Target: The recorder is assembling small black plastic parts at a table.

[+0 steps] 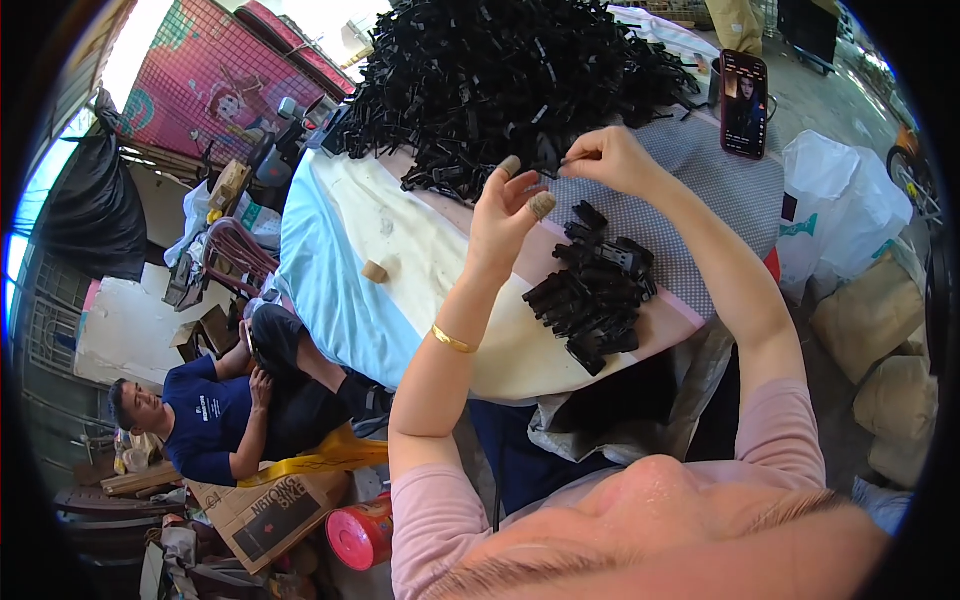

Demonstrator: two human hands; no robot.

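My right hand (615, 163) is closed, with thumb and forefinger pinching a small black plastic part (549, 170). My left hand (505, 215) faces it with bent fingers against the same part; wraps cover two of its digits, and its exact grip is partly hidden. Just beyond both hands rises a big heap of black plastic parts (500, 80). Nearer to me, below and between my forearms, lies a smaller pile of black parts (595, 285). Both piles rest on the cloth-covered round table (400, 330).
A phone (743, 105) stands upright at the table's right side. On the cloth at left sits a small tan roll (374, 271). White plastic bags (845, 195) and brown sacks (870, 315) stand to the right. A seated person (215, 415) is at left, near a red tub (360, 535).
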